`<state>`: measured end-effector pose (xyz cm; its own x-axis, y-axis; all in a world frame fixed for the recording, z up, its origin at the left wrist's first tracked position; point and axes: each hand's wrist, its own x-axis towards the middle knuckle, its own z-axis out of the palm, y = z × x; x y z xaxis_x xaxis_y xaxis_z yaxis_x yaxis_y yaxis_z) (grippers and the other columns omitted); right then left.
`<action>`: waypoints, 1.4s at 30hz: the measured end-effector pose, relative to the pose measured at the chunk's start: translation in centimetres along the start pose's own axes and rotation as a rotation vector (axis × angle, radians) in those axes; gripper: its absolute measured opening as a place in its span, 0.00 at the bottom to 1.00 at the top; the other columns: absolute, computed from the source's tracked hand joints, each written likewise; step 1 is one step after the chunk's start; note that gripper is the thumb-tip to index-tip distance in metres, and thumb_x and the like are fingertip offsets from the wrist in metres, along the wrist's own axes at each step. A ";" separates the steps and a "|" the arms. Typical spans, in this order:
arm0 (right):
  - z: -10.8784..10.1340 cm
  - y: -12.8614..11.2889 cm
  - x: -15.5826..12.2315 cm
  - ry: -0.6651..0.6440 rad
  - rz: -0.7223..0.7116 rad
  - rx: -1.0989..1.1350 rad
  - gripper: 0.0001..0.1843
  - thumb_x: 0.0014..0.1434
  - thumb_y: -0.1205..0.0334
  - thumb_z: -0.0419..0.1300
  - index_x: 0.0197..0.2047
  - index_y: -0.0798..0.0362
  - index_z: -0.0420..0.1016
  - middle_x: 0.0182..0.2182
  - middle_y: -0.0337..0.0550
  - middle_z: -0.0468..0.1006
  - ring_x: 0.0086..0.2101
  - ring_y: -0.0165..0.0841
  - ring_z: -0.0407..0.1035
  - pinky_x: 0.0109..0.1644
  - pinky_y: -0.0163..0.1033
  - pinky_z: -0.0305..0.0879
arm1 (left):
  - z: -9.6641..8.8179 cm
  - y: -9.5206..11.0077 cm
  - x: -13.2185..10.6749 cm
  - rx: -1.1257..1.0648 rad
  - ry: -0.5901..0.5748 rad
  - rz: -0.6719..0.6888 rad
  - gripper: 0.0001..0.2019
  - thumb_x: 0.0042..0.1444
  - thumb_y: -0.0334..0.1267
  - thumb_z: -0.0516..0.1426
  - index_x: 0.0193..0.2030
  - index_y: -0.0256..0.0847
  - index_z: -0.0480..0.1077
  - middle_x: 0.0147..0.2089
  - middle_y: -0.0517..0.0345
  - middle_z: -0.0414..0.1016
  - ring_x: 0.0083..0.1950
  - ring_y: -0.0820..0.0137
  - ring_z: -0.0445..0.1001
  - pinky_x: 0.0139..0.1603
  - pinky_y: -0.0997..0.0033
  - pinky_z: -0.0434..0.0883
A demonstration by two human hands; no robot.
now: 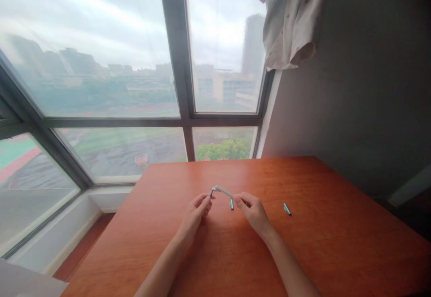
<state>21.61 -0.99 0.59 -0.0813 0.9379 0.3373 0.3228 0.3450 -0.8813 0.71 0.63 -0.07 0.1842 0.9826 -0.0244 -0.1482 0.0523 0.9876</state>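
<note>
Over the middle of a reddish-brown table (303, 252), both my hands hold one small white pen-like barrel (224, 191). My left hand (198, 209) is closed, pinching the barrel's left end, where a small metal tip shows. My right hand (252, 208) is closed too, gripping the right end. A short teal piece (231, 204) lies on the table between my hands, just below the barrel. Another teal piece (287, 209) lies apart on the table, to the right of my right hand.
A large window with dark frames (178, 63) rises behind the table's far edge. A dark wall (363, 86) runs along the right side. A pale cloth (289, 18) hangs at the top right. To the left, the table edge drops to a white sill (67, 229).
</note>
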 end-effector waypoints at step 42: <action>0.9 1.8 0.0 0.046 0.032 -0.042 0.23 0.61 0.46 0.51 0.34 0.54 0.79 0.27 0.42 0.74 0.29 0.33 0.66 0.33 0.34 0.60 | 0.6 -0.2 -0.4 -0.077 0.000 -0.034 0.18 0.53 0.53 0.58 0.32 0.36 0.70 0.21 0.65 0.60 0.21 0.78 0.56 0.22 0.78 0.50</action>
<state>21.34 -0.28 -1.30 -0.0268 0.9453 0.3252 0.3642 0.3122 -0.8774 1.20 0.11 -0.13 0.1900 0.9801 -0.0579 -0.2166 0.0993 0.9712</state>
